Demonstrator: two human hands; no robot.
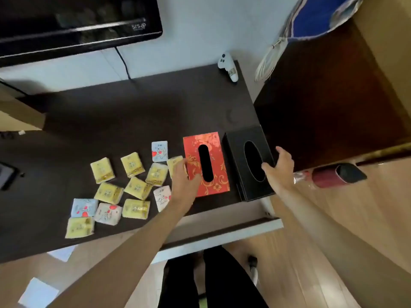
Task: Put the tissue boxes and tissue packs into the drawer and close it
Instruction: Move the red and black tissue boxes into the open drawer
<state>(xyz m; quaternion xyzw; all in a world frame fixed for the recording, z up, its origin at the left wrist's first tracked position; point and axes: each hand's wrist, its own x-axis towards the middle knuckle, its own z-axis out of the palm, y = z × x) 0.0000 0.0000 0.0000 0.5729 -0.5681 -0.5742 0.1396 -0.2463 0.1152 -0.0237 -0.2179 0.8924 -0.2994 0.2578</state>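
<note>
- Head view is showing you reaching for both tissue boxes at once: your right hand (pixel 279 172) is closing over the near right side of the black tissue box (pixel 249 162), thumb at the oval slot and fingers down the outer wall; whether it is bearing weight yet, I cannot tell.
- Your left hand (pixel 185 181) is resting against the left edge of the red tissue box (pixel 205 163), fingers loosely spread, not clamped.
- The two boxes are standing side by side on the dark tabletop (pixel 133 112), the black one at its right edge.
- The drawer (pixel 222 232) is lying open below the near edge.
- Risk: a one-sided grip is likely letting the black box tilt or slip off the edge.
- Risk: your left forearm is crossing over the tissue packs (pixel 133 185); a sweep could be knocking some to the floor.
</note>
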